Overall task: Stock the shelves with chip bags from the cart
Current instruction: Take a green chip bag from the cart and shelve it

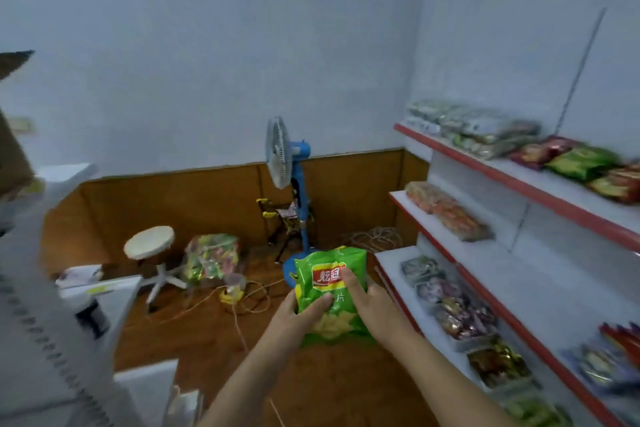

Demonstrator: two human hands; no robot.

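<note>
A green chip bag (320, 267) with a red logo is held upright in front of me, above the wooden floor. My left hand (298, 317) grips its lower left side. My right hand (372, 305) holds its right side, thumb across the front. The white shelves (540, 191) with red edges stand to the right, bearing several snack packs; green and red chip bags (581, 163) lie on the top shelf. The cart is not visible.
A blue standing fan (289, 184) stands ahead by the wall, with a white stool (149, 243), a clear sack of sweets (213, 255) and loose cables on the floor. White counters and boxes (100, 291) crowd the left side.
</note>
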